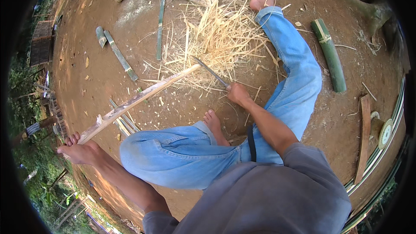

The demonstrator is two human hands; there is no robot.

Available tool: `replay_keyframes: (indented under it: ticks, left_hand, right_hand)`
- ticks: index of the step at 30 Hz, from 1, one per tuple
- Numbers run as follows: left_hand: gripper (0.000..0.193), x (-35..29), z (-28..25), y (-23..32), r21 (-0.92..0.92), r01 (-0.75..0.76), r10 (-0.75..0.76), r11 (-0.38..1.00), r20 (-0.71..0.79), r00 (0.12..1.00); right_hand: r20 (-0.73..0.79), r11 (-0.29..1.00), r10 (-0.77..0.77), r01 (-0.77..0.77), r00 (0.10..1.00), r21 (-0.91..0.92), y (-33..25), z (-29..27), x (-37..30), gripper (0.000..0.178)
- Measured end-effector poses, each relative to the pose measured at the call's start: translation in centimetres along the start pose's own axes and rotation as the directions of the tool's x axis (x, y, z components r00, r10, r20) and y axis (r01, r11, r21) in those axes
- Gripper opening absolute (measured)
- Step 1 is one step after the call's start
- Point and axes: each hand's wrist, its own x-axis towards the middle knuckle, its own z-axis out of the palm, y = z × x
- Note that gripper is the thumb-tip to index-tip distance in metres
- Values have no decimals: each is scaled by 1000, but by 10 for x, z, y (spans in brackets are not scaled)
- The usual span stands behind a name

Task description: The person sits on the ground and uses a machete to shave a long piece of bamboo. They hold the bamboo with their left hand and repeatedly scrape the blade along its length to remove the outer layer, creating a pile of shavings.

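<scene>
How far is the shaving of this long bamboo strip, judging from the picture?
Done: a large pile of pale shavings lies on the ground. In hand: the left hand grips the near end of the bamboo strip, and the right hand holds a knife against its far end. Left: several green bamboo pieces lie untouched.

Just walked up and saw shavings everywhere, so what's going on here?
A person sits on bare dirt ground in blue jeans. The left hand grips the near end of a long pale bamboo strip. The right hand holds a knife, its blade against the strip's far end. A pile of pale shavings lies just beyond, and a green bamboo section rests to the right.
</scene>
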Motion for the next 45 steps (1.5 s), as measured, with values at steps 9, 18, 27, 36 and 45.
replay_keyframes:
  ticks: [9,18,27,36,45]
  left_hand:
    - [41,11,-1,-8,-105,18,-12,994,64,998]
    - [46,33,-27,-14,-432,254,75,865,613,787]
    - [43,33,-30,-15,-475,287,103,832,641,761]
    - [43,26,-23,-6,-456,263,93,850,622,777]
    - [43,29,-26,-8,-415,261,54,872,611,790]
  right_hand:
    - [-22,997,59,-58,998,43,11,-2,5,26]
    - [27,976,-213,212,977,47,-50,-4,-27,25]
    - [25,995,-94,95,995,-22,-30,-12,-6,24]
    - [8,1000,-8,8,1000,4,-11,-8,8,28]
    - [-108,1000,-8,7,994,-5,8,-9,12,27]
